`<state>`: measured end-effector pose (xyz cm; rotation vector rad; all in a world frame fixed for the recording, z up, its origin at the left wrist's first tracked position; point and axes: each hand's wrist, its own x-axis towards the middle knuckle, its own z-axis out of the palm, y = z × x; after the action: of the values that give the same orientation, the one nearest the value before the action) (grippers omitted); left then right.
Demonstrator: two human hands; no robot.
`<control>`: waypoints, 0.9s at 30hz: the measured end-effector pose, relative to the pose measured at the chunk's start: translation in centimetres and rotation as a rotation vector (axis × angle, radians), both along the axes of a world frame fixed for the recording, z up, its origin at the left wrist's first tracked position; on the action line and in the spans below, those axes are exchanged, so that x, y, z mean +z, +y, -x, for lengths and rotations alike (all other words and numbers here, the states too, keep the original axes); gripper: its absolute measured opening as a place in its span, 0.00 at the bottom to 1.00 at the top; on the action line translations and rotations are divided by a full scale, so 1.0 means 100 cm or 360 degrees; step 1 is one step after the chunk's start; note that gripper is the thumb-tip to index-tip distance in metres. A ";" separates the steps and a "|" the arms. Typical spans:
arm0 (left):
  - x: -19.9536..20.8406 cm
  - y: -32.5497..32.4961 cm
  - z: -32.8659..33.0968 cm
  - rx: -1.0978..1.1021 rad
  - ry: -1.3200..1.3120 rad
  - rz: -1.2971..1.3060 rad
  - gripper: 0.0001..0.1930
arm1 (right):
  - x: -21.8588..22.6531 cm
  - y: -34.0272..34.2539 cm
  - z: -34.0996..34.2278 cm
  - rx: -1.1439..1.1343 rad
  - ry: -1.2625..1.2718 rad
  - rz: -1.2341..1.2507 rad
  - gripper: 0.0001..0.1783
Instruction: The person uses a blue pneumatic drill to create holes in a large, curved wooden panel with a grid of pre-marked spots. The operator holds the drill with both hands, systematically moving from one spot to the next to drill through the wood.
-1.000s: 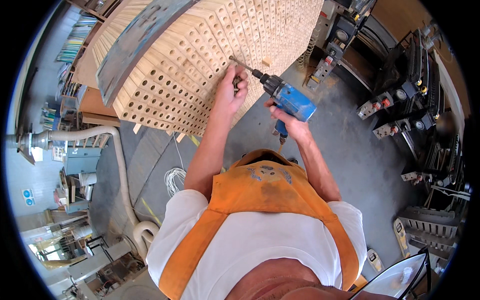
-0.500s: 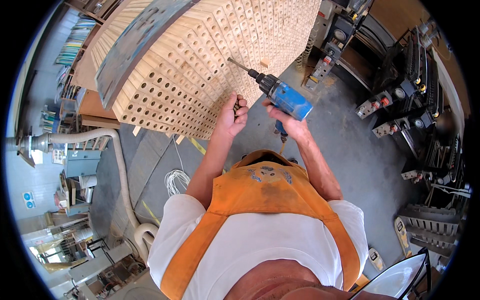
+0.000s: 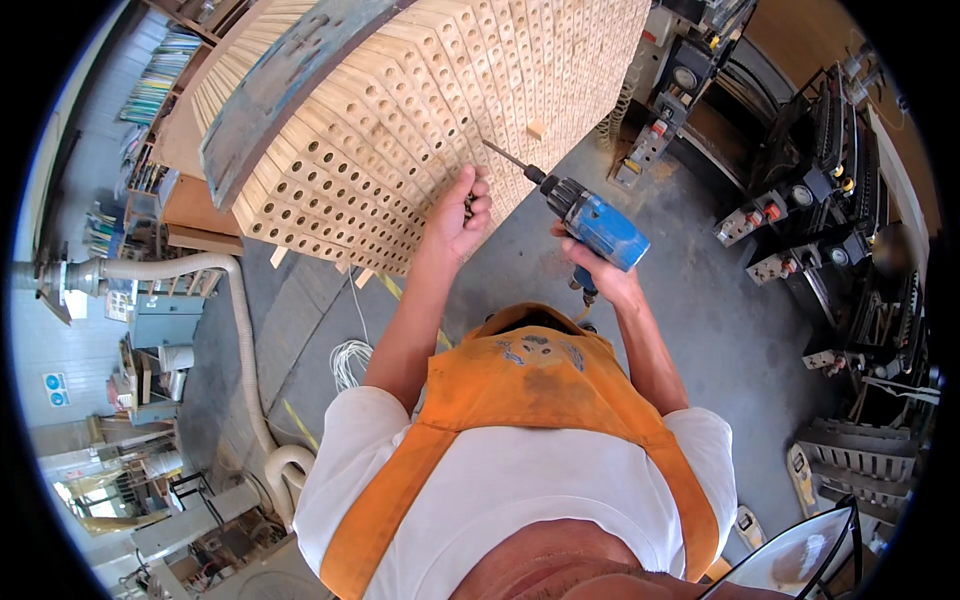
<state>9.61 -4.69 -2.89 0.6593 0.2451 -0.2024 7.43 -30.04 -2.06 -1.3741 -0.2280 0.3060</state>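
My right hand [image 3: 597, 262] is wrapped round the handle of a blue power driver [image 3: 606, 228]. Its long bit [image 3: 505, 153] points up and left, with the tip apart from the wood as far as I can tell. Close by, my left hand [image 3: 459, 214] is curled round small dark metal pieces, mostly hidden by the fingers. Both hands are in front of a large stack of pale wooden bars [image 3: 400, 130], whose face is full of round holes. Dark-rimmed metal inserts [image 3: 313, 147] sit in many holes at the left and lower part; holes farther right look bare.
A curved blue-grey metal beam [image 3: 275, 95] crosses the stack's upper left. One small wood block [image 3: 537, 130] stands out from its face. Coiled white cable [image 3: 349, 362] lies on the floor, near a beige duct hose [image 3: 240, 330]. Machinery with gauges [image 3: 800, 187] lines the right.
The driver and my right hand have shifted right and slightly down, taking the bit away from the holes. My left hand stays closed and has hardly moved.
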 end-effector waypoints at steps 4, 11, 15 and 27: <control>0.021 -0.001 -0.019 0.0174 -0.0053 -0.0228 0.09 | -0.010 -0.008 -0.001 0.0013 0.0048 -0.0086 0.16; 0.038 0.000 -0.019 -0.0064 -0.0174 -0.0303 0.10 | -0.010 -0.024 -0.011 0.0245 0.0197 -0.0309 0.17; 0.046 -0.002 -0.022 -0.0139 -0.0137 -0.0770 0.11 | -0.013 -0.030 -0.016 0.0248 0.0107 -0.0169 0.17; 0.049 -0.016 -0.044 0.0227 -0.0284 -0.0231 0.14 | -0.005 0.028 -0.025 0.0070 0.0057 -0.0258 0.16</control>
<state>14.02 -6.31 2.05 0.7957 0.1352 0.0117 9.95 -27.25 -2.55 -1.2041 -0.2481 0.3415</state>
